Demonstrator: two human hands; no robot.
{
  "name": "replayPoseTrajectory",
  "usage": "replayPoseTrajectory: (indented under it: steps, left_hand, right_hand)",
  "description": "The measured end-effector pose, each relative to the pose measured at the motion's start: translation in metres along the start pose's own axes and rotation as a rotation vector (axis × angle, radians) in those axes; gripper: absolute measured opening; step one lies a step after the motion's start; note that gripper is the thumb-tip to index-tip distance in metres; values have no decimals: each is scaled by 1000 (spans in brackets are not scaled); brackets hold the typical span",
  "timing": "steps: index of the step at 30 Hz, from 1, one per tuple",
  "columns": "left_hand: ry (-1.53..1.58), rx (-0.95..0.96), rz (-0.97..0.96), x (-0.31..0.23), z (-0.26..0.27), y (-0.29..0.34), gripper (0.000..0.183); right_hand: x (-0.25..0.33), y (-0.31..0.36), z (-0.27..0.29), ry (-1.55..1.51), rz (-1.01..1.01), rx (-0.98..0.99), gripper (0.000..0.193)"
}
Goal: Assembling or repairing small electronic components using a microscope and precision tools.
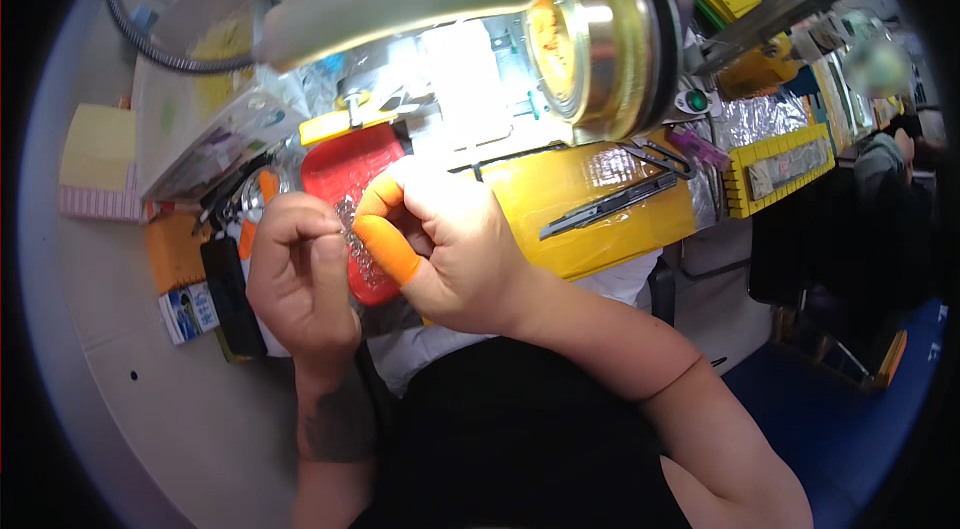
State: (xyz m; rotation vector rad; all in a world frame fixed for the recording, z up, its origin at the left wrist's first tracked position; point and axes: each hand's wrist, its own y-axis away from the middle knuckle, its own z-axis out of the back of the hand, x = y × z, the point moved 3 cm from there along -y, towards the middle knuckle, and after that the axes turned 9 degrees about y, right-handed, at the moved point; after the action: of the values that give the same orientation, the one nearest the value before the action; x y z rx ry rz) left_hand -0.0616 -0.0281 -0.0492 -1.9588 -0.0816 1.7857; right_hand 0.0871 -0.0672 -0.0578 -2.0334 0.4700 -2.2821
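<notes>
Over a red tray [350, 161] my two hands meet with their fingertips close together. My left hand [303, 279] is closed in a pinch, thumb against index finger. My right hand [460, 239] is pinched too, with orange finger covers on its thumb and index finger. Whatever is between the fingertips is too small to name. A heap of small shiny metal pieces [366, 264] lies in the tray beneath them, partly hidden by both hands.
Above the hands hangs a lit lamp with a thick arm [400, 1]. To the right, a grey utility knife [607, 206] lies on a yellow sheet [510, 189]. A clear plastic box [185, 134] stands at left; a person [885, 164] sits far right.
</notes>
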Motion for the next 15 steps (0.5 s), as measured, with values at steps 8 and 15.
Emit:
replayPoseTrajectory:
  steps: [8,15]
  left_hand:
    - [-543,248,-416,-29,-44,-57,6]
    - [-690,198,-206,-21,-64,-85,17]
  right_hand:
    - [-9,-12,12,-251,165,-494,15]
    - [-12,-38,14,-362,49,-636,5]
